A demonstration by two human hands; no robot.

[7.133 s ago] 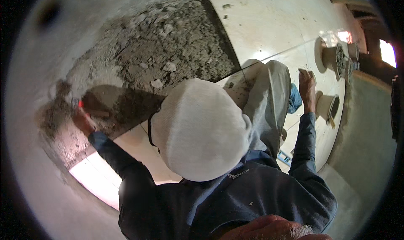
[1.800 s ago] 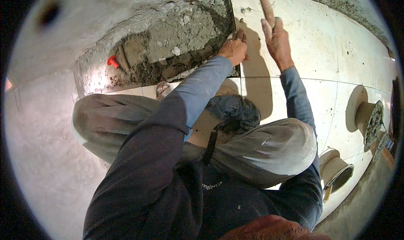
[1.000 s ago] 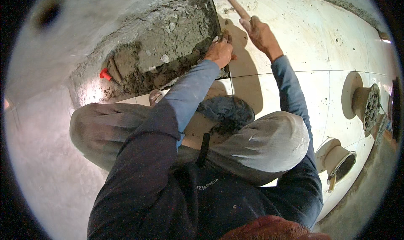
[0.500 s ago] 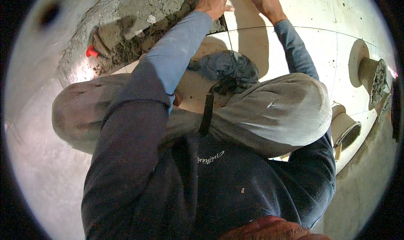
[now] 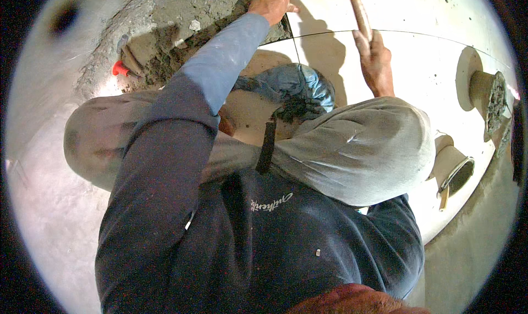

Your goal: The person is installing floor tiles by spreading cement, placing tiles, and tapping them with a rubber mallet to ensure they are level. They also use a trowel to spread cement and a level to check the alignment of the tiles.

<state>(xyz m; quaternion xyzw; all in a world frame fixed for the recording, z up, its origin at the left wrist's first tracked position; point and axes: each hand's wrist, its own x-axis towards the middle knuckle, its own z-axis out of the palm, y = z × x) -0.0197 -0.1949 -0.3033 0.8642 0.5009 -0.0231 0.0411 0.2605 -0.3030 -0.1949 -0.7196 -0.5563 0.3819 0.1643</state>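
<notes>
My left hand point(image 5: 269, 4) reaches to the upper edge of the view, where grey mortar meets the pale floor tiles point(image 5: 410, 55). Its thumb sticks out to the right over the tile; the fingertips are partly cut off by the picture's edge. My right hand point(image 5: 377, 63) is wrapped around the lower end of a wooden handle point(image 5: 358, 11), held over the tiles. That handle runs up out of the picture, so its other end is hidden. A bed of wet, rough mortar point(image 5: 181, 17) lies to the left of the tiles.
Crumpled blue plastic-looking material point(image 5: 313, 85), smeared dark, lies before my crossed legs. A red-tipped object point(image 5: 119, 68) rests on the mortar at left. On the right stand a mortar-caked bucket point(image 5: 479, 96) and another bucket point(image 5: 448, 162) by my knee.
My right hand has come back toward my knee, and the wooden handle in it now shows. My left hand has shifted slightly left and stays by the mortar edge.
</notes>
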